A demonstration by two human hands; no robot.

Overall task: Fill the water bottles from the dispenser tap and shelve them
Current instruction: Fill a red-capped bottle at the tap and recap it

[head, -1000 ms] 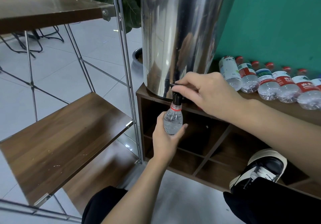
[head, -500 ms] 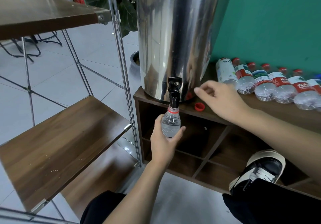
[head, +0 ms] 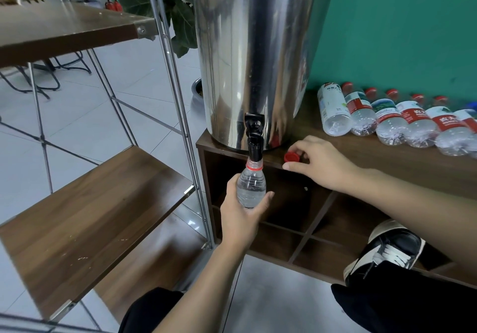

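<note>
Left hand (head: pixel 242 214) grips clear plastic water bottle (head: pixel 251 187) upright, its mouth against black dispenser tap (head: pixel 254 136). Right hand (head: pixel 318 165) rests on brown wooden desk (head: pixel 387 162), curled fingers pinching small red bottle cap (head: pixel 291 156). Tap belongs to tall shiny steel dispenser drum (head: pixel 255 56) standing on desk. Row of capped plastic bottles (head: pixel 395 118) lies further right by green wall. Wooden shelf with metal frame (head: pixel 85 219) at left.

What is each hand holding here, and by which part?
Left hand grips the water bottle around its body. Right hand touches the red cap; a firm pinch cannot be told.
</note>
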